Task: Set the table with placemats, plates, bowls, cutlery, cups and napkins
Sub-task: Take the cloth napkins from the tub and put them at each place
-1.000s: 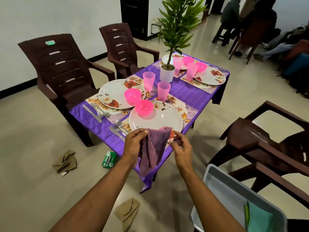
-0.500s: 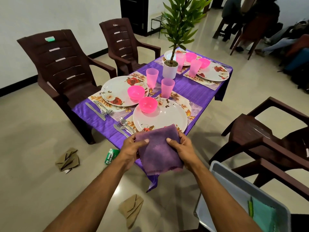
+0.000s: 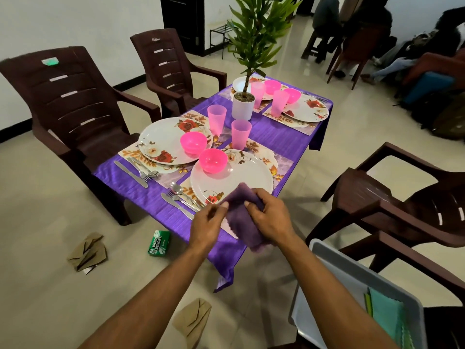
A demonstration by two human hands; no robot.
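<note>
A purple cloth napkin [image 3: 242,222] is held by both hands over the table's near corner. My left hand [image 3: 208,224] pinches its left edge. My right hand [image 3: 269,217] grips its upper right part, with the cloth bunched under the fingers. Just beyond it lies the near floral plate [image 3: 241,180] with a pink bowl [image 3: 212,160] on it, and a knife, fork and spoon [image 3: 180,196] to its left. A second plate [image 3: 163,139] with a bowl and cutlery sits further left. Two pink cups [image 3: 241,134] stand behind the plates. The table has a purple cloth [image 3: 279,139].
A potted plant [image 3: 243,105] stands mid-table, with two more set places behind it. Brown plastic chairs [image 3: 75,109] flank the table. A grey bin [image 3: 352,288] with teal cloths sits at lower right. Folded brown napkins [image 3: 88,251] and a green packet [image 3: 159,242] lie on the floor.
The napkin went from hanging folded, to spread flat between both hands, to bunched again now. My right hand has closed over its upper part.
</note>
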